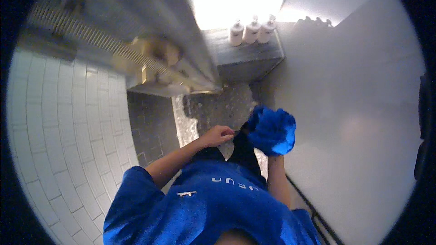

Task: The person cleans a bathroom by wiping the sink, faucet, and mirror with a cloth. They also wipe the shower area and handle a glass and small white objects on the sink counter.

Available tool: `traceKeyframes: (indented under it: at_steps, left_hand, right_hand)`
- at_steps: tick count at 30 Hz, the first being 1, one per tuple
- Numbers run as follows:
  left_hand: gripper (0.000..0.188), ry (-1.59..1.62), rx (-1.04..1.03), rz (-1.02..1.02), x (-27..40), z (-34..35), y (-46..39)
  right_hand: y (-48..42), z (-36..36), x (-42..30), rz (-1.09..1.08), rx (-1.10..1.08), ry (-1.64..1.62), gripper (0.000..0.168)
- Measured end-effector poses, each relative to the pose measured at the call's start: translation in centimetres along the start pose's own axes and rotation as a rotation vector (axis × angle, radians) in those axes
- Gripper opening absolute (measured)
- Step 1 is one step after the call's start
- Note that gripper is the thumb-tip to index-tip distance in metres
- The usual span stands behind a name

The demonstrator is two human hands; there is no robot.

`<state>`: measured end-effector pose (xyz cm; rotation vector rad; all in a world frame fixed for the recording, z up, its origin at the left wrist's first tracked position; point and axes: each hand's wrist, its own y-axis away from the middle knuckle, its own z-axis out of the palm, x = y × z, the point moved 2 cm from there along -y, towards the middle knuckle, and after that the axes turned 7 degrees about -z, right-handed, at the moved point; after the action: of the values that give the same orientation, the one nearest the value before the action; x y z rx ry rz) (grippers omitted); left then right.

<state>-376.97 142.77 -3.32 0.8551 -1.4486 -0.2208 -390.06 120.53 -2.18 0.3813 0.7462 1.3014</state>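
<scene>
A crumpled blue cloth [272, 131] covers my right hand [274, 153], so its fingers are hidden; the bundle is held in front of the dark trousers, close to the pale wall on the right. My left hand [218, 136] is bare, with loosely bent fingers and the thumb a little apart, above the legs. Nothing shows in it. Beyond both hands, three white pump bottles [251, 33] stand upright in a row on a grey stone-look ledge [245, 52].
White wall tiles [68, 126] line the left side. A blurred shelf or counter with a ribbed strip [102, 39] juts in at upper left, bearing objects too blurred to name. Below lies a dark, wet-looking floor [221, 105]. A bright panel glows behind the bottles. A dark rail [306, 204] runs at lower right.
</scene>
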Motion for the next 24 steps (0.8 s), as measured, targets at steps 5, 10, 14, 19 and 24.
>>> traceKeyframes:
  at_steps: [5, 10, 14, 19, 24]
  left_hand:
    - [0.060, 0.052, 0.733, 0.229, 11.4, -3.9, -14.6]
    - [0.107, -0.059, 1.372, 0.137, 11.8, -15.0, -25.9]
    - [0.083, 0.229, 0.976, 0.268, 14.9, -18.3, -27.9]
    - [0.069, -0.046, 0.972, 0.137, 11.5, -12.7, -23.4]
    - [0.075, 0.127, 0.861, 0.448, 9.4, -5.2, -15.0]
  right_hand:
    - [-2.4, -3.0, -5.3, -0.020, 0.060, -0.026, 0.041]
    - [-3.9, -6.1, -4.1, 0.140, 0.134, 0.045, 0.041]
    - [-6.5, -7.3, -3.7, 0.212, 0.156, 0.075, 0.040]
    - [-12.9, -3.5, -2.3, 0.223, 0.112, -0.004, 0.040]
    - [-21.2, 3.7, 0.9, 0.194, 0.055, 0.068, 0.040]
